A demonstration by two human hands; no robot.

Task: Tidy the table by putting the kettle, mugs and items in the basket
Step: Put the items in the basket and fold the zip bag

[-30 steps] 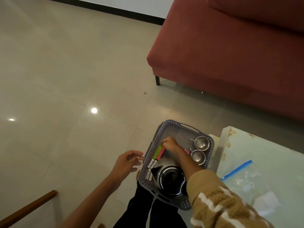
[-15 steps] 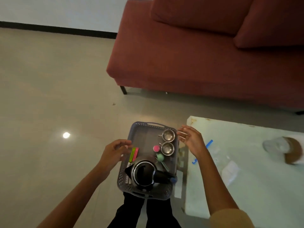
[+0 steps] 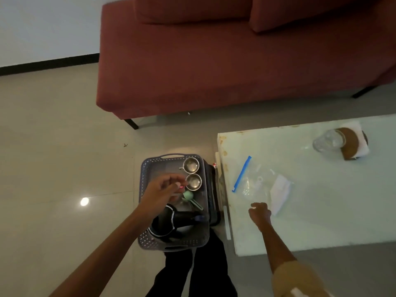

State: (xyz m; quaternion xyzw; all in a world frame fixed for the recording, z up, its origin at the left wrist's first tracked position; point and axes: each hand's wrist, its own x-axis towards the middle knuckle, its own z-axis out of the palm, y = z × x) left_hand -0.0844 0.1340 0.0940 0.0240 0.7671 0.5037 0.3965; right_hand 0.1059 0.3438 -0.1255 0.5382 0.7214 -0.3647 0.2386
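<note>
So the grey basket (image 3: 144, 176) is sitting just left of the worktop (image 3: 321, 211), above the person's dark trouser legs (image 3: 205, 271), and it's already pretty loaded. The black kettle (image 3: 171, 221) is at the near end, taking up most of that half. Two little metal mugs (image 3: 191, 164) sit side by side along the far right wall, both upright, the nearer one (image 3: 194, 182) practically touching the other. A pale green spoon-type thing (image 3: 188, 195) lies between the mugs and the kettle. The left hand (image 3: 159, 194) is over the middle of the basket with its fingers loosely bent and close together. There's a bit of something pink (image 3: 181, 186) right at the tips, but honestly I can't tell if it's pinched or just lying under them. The right hand (image 3: 259, 213) is over on the worktop, knuckles up, fingers curled under, just beside a clear zip bag (image 3: 255, 183). Can't tell if it's got hold of anything. The bag has a blue seal strip (image 3: 243, 173) and some white paper (image 3: 279, 190) in it. Further back on the worktop, a glass (image 3: 327, 140) lies on its side against a brown roll (image 3: 349, 144). A red sofa (image 3: 214, 61) is behind it all.
</note>
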